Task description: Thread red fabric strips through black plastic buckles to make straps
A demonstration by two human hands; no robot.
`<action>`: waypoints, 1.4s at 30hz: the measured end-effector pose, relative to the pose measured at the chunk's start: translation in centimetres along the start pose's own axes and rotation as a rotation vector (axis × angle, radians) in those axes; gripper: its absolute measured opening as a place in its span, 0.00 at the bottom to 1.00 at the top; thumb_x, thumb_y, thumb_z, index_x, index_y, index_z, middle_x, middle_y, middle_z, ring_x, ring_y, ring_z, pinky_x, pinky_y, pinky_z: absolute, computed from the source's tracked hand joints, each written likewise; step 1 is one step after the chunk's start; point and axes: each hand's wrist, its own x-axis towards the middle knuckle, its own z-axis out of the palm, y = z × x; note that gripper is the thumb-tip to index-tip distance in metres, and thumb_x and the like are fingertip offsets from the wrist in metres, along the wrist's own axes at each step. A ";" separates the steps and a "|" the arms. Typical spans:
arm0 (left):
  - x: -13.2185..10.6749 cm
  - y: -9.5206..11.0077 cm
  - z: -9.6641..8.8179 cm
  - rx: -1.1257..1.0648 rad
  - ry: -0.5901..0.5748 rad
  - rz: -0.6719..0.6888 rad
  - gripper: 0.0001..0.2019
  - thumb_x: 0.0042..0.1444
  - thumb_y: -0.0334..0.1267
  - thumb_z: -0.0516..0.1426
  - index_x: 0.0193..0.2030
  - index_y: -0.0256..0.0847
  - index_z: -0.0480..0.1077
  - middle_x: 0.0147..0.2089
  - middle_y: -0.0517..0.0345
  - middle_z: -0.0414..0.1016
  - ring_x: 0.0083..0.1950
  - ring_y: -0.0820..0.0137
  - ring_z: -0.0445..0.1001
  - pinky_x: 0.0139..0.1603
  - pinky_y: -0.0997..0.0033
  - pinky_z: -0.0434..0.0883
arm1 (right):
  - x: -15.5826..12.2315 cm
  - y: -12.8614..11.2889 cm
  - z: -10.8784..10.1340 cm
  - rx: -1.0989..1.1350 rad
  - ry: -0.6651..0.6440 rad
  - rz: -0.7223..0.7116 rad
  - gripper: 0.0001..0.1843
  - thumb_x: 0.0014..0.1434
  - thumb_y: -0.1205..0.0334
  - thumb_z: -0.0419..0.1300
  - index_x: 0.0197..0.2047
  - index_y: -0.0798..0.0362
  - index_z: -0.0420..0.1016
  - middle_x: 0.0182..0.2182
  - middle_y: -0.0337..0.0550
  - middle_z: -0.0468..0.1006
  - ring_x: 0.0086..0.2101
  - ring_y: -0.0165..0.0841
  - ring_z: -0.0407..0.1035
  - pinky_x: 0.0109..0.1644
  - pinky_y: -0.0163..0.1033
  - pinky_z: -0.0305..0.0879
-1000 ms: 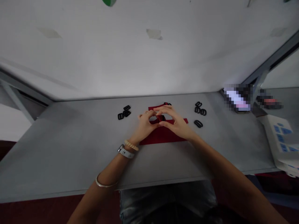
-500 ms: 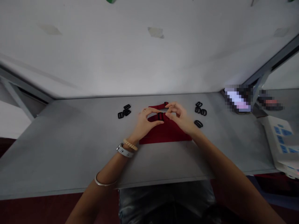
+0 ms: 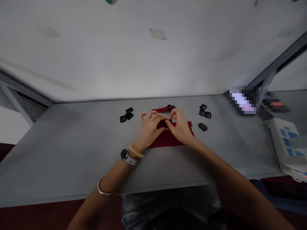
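Red fabric strap (image 3: 168, 141) lies flat on the grey table (image 3: 72, 153), directly under both hands, with its wide part toward the person and a narrow band running out past the fingers. Left hand (image 3: 150, 129) rests on the strap's left side, curled narrow, thumb and forefinger closing on a small black plastic slider (image 3: 165, 124) at the middle of the strap, partly hidden by the fingers. Right hand (image 3: 179, 127) comes in from the other side in a tight pinch, its thumb and fingertips holding that same spot, so the two hands almost touch. Just past the right hand's fingers, a black ring (image 3: 172, 107) sits on the narrow band. Beyond the left hand, a small pile of black plastic sliders (image 3: 126, 115) lies on the table; beyond the right hand are black rings (image 3: 205, 111) and, nearer that hand, a lone black slider (image 3: 202, 126). The left wrist carries a white-strapped smartwatch (image 3: 127, 157) and a beige coil band (image 3: 136, 151), with a thin metal bangle (image 3: 105, 190) further up the forearm and a ring (image 3: 153, 117) on one finger. Far right of the right hand sit a pixelated object (image 3: 243, 102), too blurred to name, and a white box with blue marks (image 3: 286, 137)
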 end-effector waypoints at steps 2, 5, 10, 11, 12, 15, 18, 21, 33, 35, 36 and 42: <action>-0.1 0.2 0.0 0.008 -0.005 -0.002 0.12 0.54 0.35 0.65 0.44 0.47 0.72 0.47 0.56 0.79 0.59 0.55 0.68 0.59 0.48 0.51 | -0.4 0.0 0.6 -0.041 0.072 -0.007 0.10 0.56 0.67 0.54 0.36 0.47 0.54 0.34 0.42 0.66 0.38 0.39 0.65 0.48 0.52 0.63; 0.0 0.5 0.1 0.000 -0.014 0.000 0.11 0.54 0.32 0.64 0.44 0.46 0.72 0.47 0.56 0.79 0.59 0.56 0.68 0.60 0.48 0.51 | -0.9 -0.1 1.2 -0.076 0.123 0.000 0.09 0.57 0.67 0.54 0.35 0.47 0.54 0.34 0.43 0.65 0.38 0.39 0.63 0.46 0.51 0.63; 0.3 0.5 -0.1 -0.002 0.022 -0.061 0.10 0.53 0.38 0.66 0.42 0.47 0.74 0.44 0.56 0.80 0.58 0.53 0.68 0.59 0.47 0.52 | -0.2 0.1 0.4 -0.048 0.107 -0.055 0.09 0.60 0.60 0.57 0.40 0.47 0.59 0.40 0.46 0.69 0.45 0.42 0.62 0.53 0.52 0.62; 0.4 0.5 -0.2 0.002 0.036 -0.063 0.11 0.52 0.40 0.67 0.42 0.47 0.74 0.45 0.56 0.80 0.58 0.53 0.68 0.59 0.47 0.52 | 0.1 0.3 0.1 -0.051 0.097 -0.074 0.08 0.62 0.58 0.57 0.42 0.47 0.61 0.42 0.47 0.69 0.47 0.42 0.62 0.55 0.53 0.61; 0.4 0.4 -0.3 0.003 0.052 -0.066 0.13 0.51 0.42 0.67 0.43 0.47 0.74 0.45 0.56 0.80 0.57 0.53 0.68 0.59 0.47 0.52 | 0.4 0.5 -0.3 -0.055 0.070 -0.088 0.08 0.63 0.56 0.56 0.43 0.47 0.62 0.44 0.48 0.70 0.49 0.43 0.61 0.56 0.54 0.59; 0.5 0.0 -0.6 -0.005 0.088 -0.083 0.15 0.50 0.45 0.68 0.44 0.49 0.74 0.45 0.56 0.80 0.57 0.53 0.68 0.58 0.48 0.53 | 0.9 1.1 -1.2 -0.052 -0.064 -0.089 0.07 0.65 0.53 0.54 0.41 0.46 0.65 0.44 0.46 0.71 0.51 0.43 0.62 0.59 0.55 0.56; 0.5 -0.3 -0.8 -0.023 0.078 -0.089 0.15 0.51 0.44 0.68 0.45 0.50 0.74 0.45 0.57 0.80 0.59 0.53 0.68 0.59 0.47 0.51 | 1.1 1.2 -1.5 -0.046 -0.137 -0.090 0.06 0.64 0.54 0.56 0.39 0.46 0.66 0.44 0.45 0.70 0.54 0.43 0.61 0.61 0.55 0.55; 0.5 -0.3 -0.9 -0.032 0.049 -0.076 0.15 0.51 0.42 0.68 0.45 0.50 0.74 0.47 0.57 0.81 0.61 0.54 0.68 0.61 0.46 0.50 | 1.0 1.0 -1.5 -0.054 -0.126 -0.119 0.05 0.63 0.55 0.58 0.39 0.46 0.67 0.46 0.46 0.71 0.55 0.43 0.60 0.62 0.55 0.54; 0.1 0.1 -0.5 0.000 -0.013 0.014 0.11 0.55 0.39 0.66 0.45 0.49 0.73 0.48 0.56 0.81 0.64 0.56 0.67 0.64 0.44 0.46 | 0.6 0.7 -0.8 -0.051 -0.133 -0.078 0.06 0.60 0.63 0.59 0.32 0.47 0.66 0.48 0.46 0.74 0.54 0.45 0.58 0.62 0.60 0.54; 0.0 0.0 -0.4 0.012 -0.015 0.015 0.12 0.55 0.38 0.65 0.45 0.50 0.72 0.48 0.56 0.81 0.64 0.56 0.67 0.64 0.44 0.46 | 0.6 0.7 -0.7 -0.080 -0.113 -0.086 0.07 0.58 0.64 0.60 0.31 0.47 0.65 0.46 0.47 0.73 0.54 0.46 0.58 0.61 0.60 0.55; 0.0 0.0 -0.3 0.012 -0.017 0.013 0.12 0.55 0.38 0.65 0.45 0.50 0.72 0.48 0.56 0.81 0.64 0.56 0.67 0.64 0.44 0.46 | 0.6 0.7 -0.6 -0.096 -0.104 -0.086 0.07 0.58 0.65 0.60 0.31 0.47 0.65 0.45 0.47 0.73 0.53 0.47 0.58 0.60 0.60 0.55; -0.1 -0.5 0.4 0.004 -0.033 0.042 0.14 0.52 0.39 0.67 0.45 0.48 0.73 0.47 0.54 0.81 0.63 0.55 0.68 0.63 0.44 0.47 | 0.9 1.5 -0.7 -0.035 -0.210 0.044 0.07 0.56 0.65 0.59 0.32 0.48 0.62 0.35 0.42 0.71 0.43 0.41 0.64 0.52 0.52 0.62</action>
